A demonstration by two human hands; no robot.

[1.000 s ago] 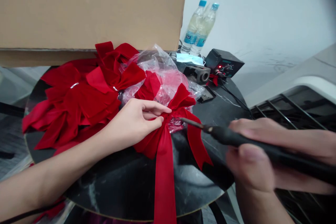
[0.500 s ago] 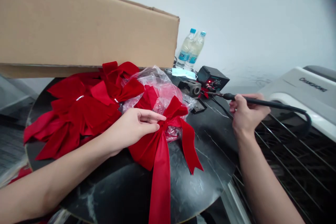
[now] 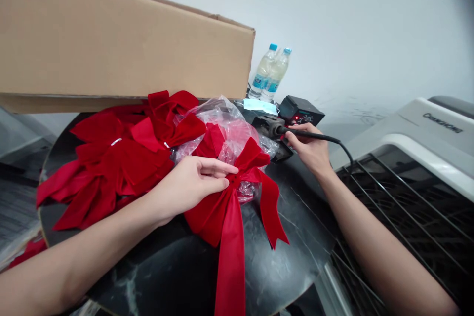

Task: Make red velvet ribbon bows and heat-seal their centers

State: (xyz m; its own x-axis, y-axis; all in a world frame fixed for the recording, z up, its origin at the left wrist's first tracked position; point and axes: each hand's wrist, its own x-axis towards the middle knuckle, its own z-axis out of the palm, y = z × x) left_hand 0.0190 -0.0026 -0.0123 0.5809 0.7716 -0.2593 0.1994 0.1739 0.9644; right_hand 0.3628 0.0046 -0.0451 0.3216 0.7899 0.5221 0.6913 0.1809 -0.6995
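A red velvet bow (image 3: pixel 237 192) lies on the round black table (image 3: pixel 289 256), its long tail hanging over the near edge. My left hand (image 3: pixel 190 182) pinches the bow at its knot, thumb and fingers closed on the fabric. My right hand (image 3: pixel 309 145) grips the black handle of a soldering iron (image 3: pixel 307 133), whose tip sits at the metal holder (image 3: pixel 268 125) at the back of the table. The iron's cord loops off to the right.
A pile of red bows (image 3: pixel 111 158) and a clear plastic bag (image 3: pixel 225 128) fill the table's left half. A large cardboard box (image 3: pixel 122 44) stands behind. Two water bottles (image 3: pixel 270 71), a face mask (image 3: pixel 259 105) and the black soldering station (image 3: pixel 301 111) sit at the back; a wire rack (image 3: pixel 407 197) is at right.
My right hand carried the soldering iron away from the bow's knot, back and right, to the holder beside the station. My left hand kept its pinch on the knot.
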